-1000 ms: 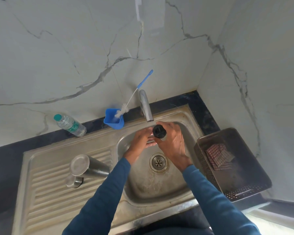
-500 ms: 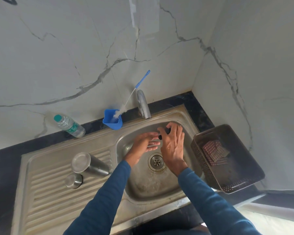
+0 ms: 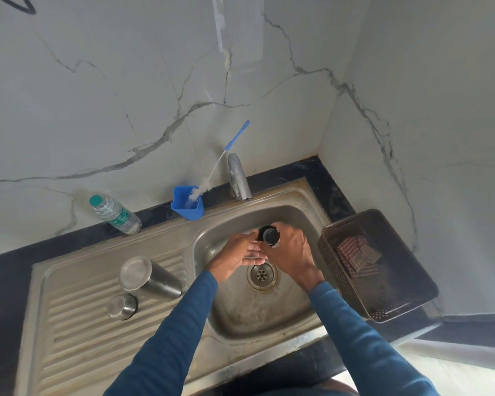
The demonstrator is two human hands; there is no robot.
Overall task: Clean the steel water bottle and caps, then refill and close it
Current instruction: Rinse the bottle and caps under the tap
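So the right hand has its fingers curled round a black cap, holding it over the sink basin with the open side up towards the camera. The left hand is flat, fingers straight and together, with the tips up against the cap and the right hand's fingers; it isn't gripping anything. Both hands are above the drain and a bit in front of the tap. Can't tell if water is running.

The steel bottle is over on the ribbed drainboard to the left of the basin, its flat closed end facing the camera. Right beside it, nearer the person, sits a small steel cap.

Behind the sink on the dark counter there's a blue holder with a bottle brush sticking out of it and leaning against the marble wall, and further left a plastic water bottle with a green lid. Off to the right is a dark mesh basket with a checked cloth in it
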